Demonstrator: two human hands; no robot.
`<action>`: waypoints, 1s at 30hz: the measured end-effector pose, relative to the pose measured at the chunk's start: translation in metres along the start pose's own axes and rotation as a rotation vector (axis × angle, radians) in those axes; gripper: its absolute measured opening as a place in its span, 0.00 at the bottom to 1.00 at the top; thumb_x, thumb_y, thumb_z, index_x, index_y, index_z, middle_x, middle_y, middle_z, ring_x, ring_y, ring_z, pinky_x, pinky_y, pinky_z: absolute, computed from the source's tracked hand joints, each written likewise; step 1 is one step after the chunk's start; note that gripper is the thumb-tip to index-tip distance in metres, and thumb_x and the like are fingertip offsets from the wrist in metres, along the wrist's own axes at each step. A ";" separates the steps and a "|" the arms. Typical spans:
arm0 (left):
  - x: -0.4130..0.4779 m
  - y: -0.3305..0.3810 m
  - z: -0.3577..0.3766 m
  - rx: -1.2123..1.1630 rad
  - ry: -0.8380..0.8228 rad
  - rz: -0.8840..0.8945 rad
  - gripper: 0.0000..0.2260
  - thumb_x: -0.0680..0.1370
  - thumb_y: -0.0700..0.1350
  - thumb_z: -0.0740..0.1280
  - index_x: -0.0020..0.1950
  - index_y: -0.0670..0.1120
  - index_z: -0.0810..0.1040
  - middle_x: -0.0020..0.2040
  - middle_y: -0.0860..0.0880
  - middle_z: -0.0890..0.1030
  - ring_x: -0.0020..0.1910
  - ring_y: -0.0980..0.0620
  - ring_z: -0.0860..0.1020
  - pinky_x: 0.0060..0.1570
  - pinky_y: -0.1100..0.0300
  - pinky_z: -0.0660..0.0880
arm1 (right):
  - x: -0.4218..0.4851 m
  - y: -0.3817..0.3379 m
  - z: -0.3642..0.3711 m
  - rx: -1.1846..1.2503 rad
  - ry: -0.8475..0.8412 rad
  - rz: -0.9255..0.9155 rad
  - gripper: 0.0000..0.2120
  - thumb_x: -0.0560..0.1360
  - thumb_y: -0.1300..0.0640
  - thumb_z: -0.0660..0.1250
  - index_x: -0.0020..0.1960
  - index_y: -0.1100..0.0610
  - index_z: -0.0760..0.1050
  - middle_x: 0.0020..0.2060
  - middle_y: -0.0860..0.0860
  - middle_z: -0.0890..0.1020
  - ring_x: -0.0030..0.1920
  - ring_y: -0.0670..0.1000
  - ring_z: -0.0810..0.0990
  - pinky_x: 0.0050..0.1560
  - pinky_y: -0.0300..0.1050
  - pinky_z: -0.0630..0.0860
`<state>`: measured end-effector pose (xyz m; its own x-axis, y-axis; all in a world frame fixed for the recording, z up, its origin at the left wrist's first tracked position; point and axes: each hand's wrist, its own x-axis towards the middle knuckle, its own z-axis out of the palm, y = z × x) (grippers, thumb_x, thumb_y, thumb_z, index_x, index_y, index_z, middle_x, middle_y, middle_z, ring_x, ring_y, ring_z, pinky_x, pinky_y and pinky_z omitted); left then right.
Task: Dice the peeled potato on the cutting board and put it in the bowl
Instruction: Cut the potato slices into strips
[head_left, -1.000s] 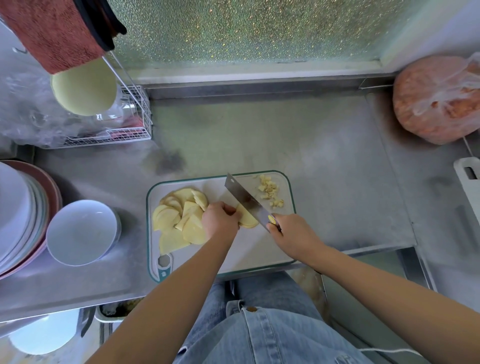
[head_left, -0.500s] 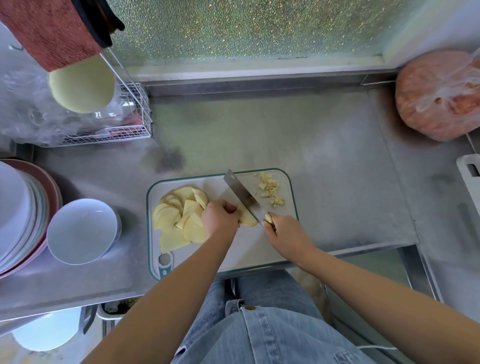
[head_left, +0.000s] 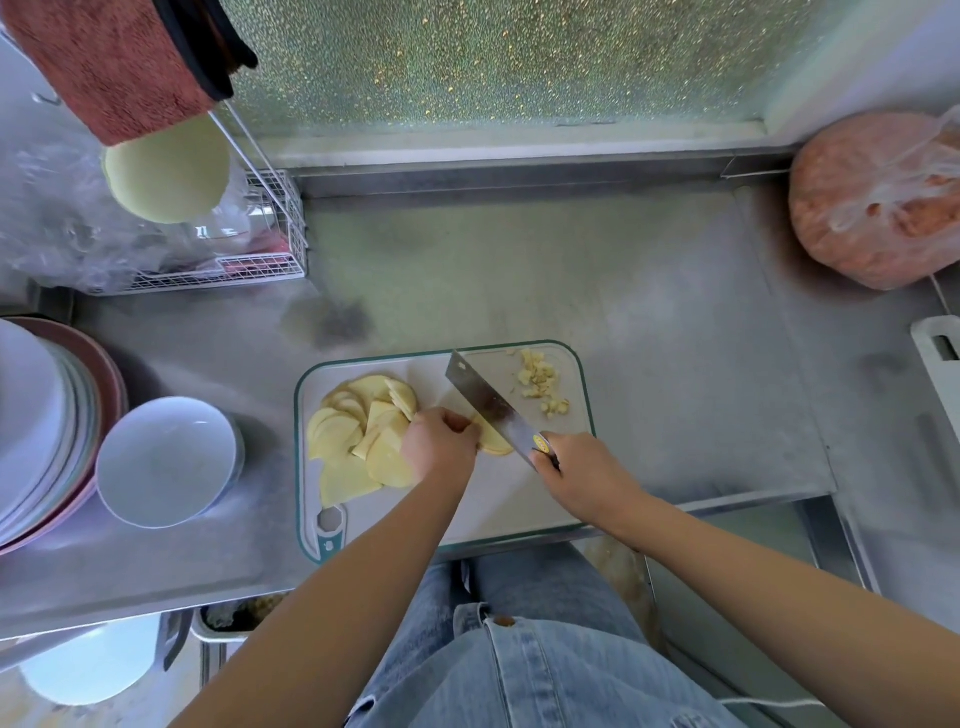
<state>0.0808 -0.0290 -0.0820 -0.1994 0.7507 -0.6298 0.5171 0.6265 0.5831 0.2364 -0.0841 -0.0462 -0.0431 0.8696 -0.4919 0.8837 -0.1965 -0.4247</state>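
The right hand (head_left: 582, 470) gripped a flat steel cleaver (head_left: 485, 405); the left hand (head_left: 439, 447), fingers curled, held pale potato slices (head_left: 493, 441) on the plastic cutting board (head_left: 498, 499).

Steel counter (head_left: 649, 322) carries cutting board (head_left: 498, 499), white bowl (head_left: 166, 460), stacked plates (head_left: 36, 426), wire rack (head_left: 218, 278).

Counter strip (head_left: 267, 415) between cutting board (head_left: 498, 499) and bowl (head_left: 166, 462), plates (head_left: 47, 415) beyond.

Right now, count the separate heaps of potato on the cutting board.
3: loose slices at the board's left, a stack under the left hand and knife, diced bits at its far right corner. The hand may hide more.
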 end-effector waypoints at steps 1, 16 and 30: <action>0.001 0.000 0.000 0.001 -0.004 -0.006 0.05 0.72 0.43 0.72 0.37 0.48 0.79 0.36 0.49 0.84 0.39 0.49 0.81 0.40 0.57 0.79 | 0.000 -0.001 0.000 -0.004 -0.008 0.005 0.19 0.79 0.55 0.57 0.32 0.49 0.55 0.26 0.47 0.65 0.29 0.52 0.64 0.34 0.46 0.59; -0.003 0.002 -0.005 0.000 -0.002 -0.005 0.04 0.71 0.43 0.72 0.36 0.48 0.80 0.34 0.50 0.83 0.37 0.49 0.81 0.39 0.57 0.79 | 0.001 -0.003 0.008 0.087 0.077 0.034 0.21 0.80 0.53 0.58 0.31 0.49 0.55 0.24 0.47 0.64 0.26 0.47 0.62 0.31 0.48 0.58; 0.001 0.000 -0.006 0.034 -0.016 -0.021 0.06 0.73 0.44 0.72 0.36 0.46 0.82 0.33 0.50 0.83 0.37 0.49 0.81 0.37 0.58 0.78 | 0.001 -0.002 0.010 -0.029 -0.021 -0.003 0.18 0.80 0.54 0.56 0.32 0.50 0.57 0.28 0.49 0.67 0.33 0.56 0.69 0.34 0.47 0.62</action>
<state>0.0761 -0.0266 -0.0797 -0.1974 0.7342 -0.6496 0.5411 0.6341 0.5523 0.2302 -0.0876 -0.0530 -0.0555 0.8607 -0.5061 0.8965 -0.1801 -0.4047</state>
